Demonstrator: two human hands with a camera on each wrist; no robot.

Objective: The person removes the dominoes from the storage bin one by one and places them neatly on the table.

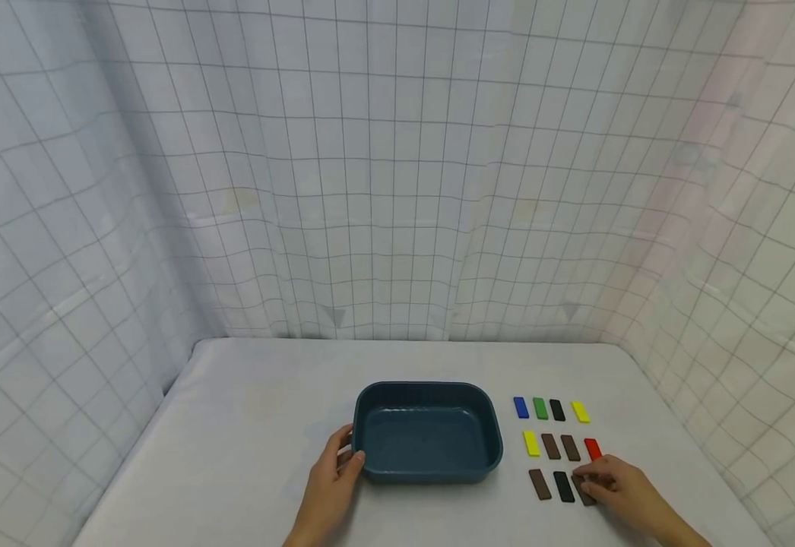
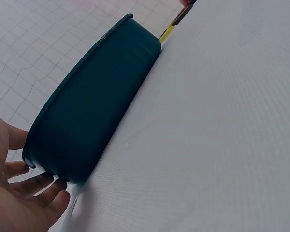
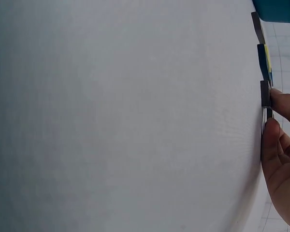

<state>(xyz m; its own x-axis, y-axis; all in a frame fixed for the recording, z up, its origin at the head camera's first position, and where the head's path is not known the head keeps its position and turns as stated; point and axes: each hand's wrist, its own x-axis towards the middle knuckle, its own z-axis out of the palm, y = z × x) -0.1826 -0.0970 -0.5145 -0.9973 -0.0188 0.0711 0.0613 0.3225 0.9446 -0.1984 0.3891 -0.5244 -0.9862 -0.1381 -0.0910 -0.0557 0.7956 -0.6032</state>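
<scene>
A dark blue-green rectangular basin [image 1: 428, 479] stands on the white table, with nothing visible inside. My left hand [image 1: 332, 476] grips its left side, the thumb over the rim and the other fingers against the outer wall. To the basin's right, small flat coloured blocks lie in three rows. My right hand [image 1: 619, 486] pinches the brown block [image 1: 587, 500] at the right end of the nearest row, thumb and fingertips at its edges. That block [image 3: 265, 93] looks flat on the table. Beside it lies a black block [image 1: 564, 487], then another brown block [image 1: 540, 484].
The middle row has a yellow block [image 1: 530, 444], two brown ones and a red block [image 1: 593, 448] near my right fingers. Blue [image 1: 521, 408], green [image 1: 540, 409], black and yellow blocks form the far row. Gridded white curtains [image 1: 404, 190] enclose the table's back and sides.
</scene>
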